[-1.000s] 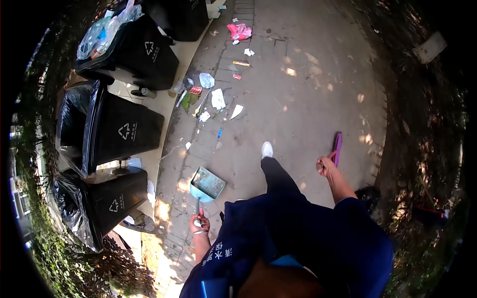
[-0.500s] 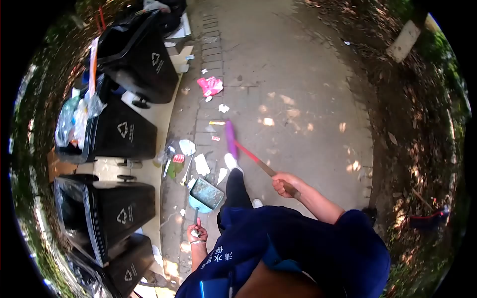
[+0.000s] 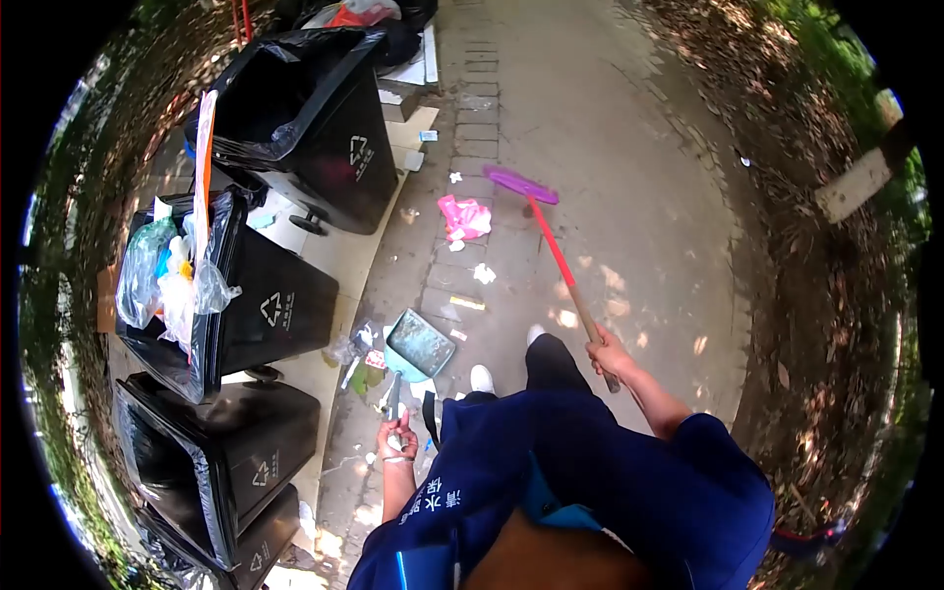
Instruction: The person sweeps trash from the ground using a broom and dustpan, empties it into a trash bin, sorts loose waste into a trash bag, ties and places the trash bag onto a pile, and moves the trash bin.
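Note:
My right hand point(image 3: 610, 358) is closed round the wooden part of a long broom handle point(image 3: 559, 258). The purple broom head point(image 3: 521, 184) is out ahead on the right of a pink plastic bag point(image 3: 464, 217). In my left hand point(image 3: 396, 437) is the handle of a blue-green dustpan point(image 3: 420, 345), its pan close to the ground. White paper scraps point(image 3: 484, 273) and a yellow strip point(image 3: 467, 303) lie beyond the pan. Beside the pan on the left are a red-and-white wrapper point(image 3: 375, 359) and other small litter.
Black wheeled bins point(image 3: 280, 305) line the left side, one heaped with plastic bags point(image 3: 146, 275). Flat boards point(image 3: 344, 285) lie under them. On the right, leaf-strewn soil point(image 3: 787, 295) borders the paved path point(image 3: 629, 147), with a pale block point(image 3: 855, 187) farther up.
The broom has swung from the right side across to the litter, then farther forward past the pink bag. The dustpan has advanced along the path with my body, and more bins show.

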Tool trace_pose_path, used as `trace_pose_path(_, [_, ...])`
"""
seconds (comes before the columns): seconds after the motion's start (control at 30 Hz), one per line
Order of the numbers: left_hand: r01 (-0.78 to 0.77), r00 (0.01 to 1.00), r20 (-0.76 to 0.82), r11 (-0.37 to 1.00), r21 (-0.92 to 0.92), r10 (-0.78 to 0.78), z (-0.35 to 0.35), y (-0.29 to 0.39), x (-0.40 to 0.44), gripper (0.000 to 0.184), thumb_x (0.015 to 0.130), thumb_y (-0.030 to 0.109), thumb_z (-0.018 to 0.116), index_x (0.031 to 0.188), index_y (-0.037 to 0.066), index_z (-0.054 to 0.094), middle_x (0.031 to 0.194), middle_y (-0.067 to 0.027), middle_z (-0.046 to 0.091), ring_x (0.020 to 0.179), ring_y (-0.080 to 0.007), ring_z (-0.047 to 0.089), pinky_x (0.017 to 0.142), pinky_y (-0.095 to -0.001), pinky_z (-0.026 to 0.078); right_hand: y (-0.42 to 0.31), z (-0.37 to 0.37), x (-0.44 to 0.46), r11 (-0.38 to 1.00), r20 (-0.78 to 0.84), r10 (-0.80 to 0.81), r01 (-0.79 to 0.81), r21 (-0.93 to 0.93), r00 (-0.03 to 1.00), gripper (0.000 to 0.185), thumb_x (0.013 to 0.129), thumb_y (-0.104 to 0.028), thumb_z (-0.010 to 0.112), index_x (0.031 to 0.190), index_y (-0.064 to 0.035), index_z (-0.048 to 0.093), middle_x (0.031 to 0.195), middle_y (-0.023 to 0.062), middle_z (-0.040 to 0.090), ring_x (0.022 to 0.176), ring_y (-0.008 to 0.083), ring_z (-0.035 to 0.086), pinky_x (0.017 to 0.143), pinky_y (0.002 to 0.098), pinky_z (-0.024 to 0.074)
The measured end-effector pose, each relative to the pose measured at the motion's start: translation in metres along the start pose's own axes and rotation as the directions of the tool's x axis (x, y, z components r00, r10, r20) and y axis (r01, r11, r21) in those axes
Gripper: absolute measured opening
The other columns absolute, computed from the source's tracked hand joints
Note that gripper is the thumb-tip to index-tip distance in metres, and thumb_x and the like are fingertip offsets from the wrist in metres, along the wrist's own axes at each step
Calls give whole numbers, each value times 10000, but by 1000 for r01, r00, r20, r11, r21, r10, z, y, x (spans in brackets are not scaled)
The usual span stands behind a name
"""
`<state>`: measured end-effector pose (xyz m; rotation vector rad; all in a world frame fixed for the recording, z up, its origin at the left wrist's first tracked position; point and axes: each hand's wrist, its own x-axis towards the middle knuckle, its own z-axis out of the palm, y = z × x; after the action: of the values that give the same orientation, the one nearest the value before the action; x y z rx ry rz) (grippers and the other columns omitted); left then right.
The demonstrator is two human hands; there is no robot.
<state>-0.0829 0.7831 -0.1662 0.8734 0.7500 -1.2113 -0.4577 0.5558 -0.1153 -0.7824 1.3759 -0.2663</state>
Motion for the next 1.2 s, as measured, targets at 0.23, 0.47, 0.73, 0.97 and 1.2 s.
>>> trace_pose_path(0.23, [-28, 1000, -19, 969, -245, 24, 30, -54, 3, 147, 659, 65, 502, 792, 7, 524, 869, -147, 591, 444, -88, 458, 385, -175, 382, -151, -59, 206, 987, -76, -12, -1, -162, 997, 212, 728, -27, 422, 935, -70, 404, 513, 8, 383, 330, 86, 358, 294, 231, 328])
trace_pose_path(0.47, [-244, 932, -345, 897, -370, 111, 118, -138, -20, 150, 657, 94, 475, 769, 12, 532, 848, -160, 596, 415, -97, 432, 378, -189, 368, -341, -39, 451, 966, -175, -159, 117, -230, 972, 95, 731, -60, 417, 821, -69, 390, 498, 24, 408, 374, 116, 393, 331, 255, 357])
trace_pose_path(0.73, [-357, 883, -446, 826, -437, 146, 163, -198, -29, 173, 647, 121, 460, 725, 2, 559, 787, -142, 606, 427, -132, 474, 405, -209, 405, -403, 22, 559, 944, 15, -51, 53, -326, 999, 167, 702, -21, 405, 855, -82, 381, 504, 40, 414, 395, 134, 407, 345, 273, 355])
trace_pose_path(0.97, [-385, 910, -369, 722, -575, 192, 153, -234, -29, 131, 667, 138, 456, 685, 33, 533, 873, -189, 581, 450, -150, 491, 420, -238, 429, -321, 41, 476, 804, 201, -69, 174, -568, 977, 508, 700, -5, 387, 1164, -139, 229, 544, 54, 427, 396, 143, 410, 336, 282, 350])
trace_pose_path(1.2, [-362, 932, -236, 722, -590, 274, 90, -248, -15, 131, 684, 107, 495, 673, -21, 524, 867, -277, 544, 459, -163, 499, 466, -211, 470, -270, -39, 364, 536, 227, 148, 115, -836, 963, 681, 701, 7, 371, 1280, -183, 69, 560, 75, 440, 415, 162, 436, 362, 297, 374])
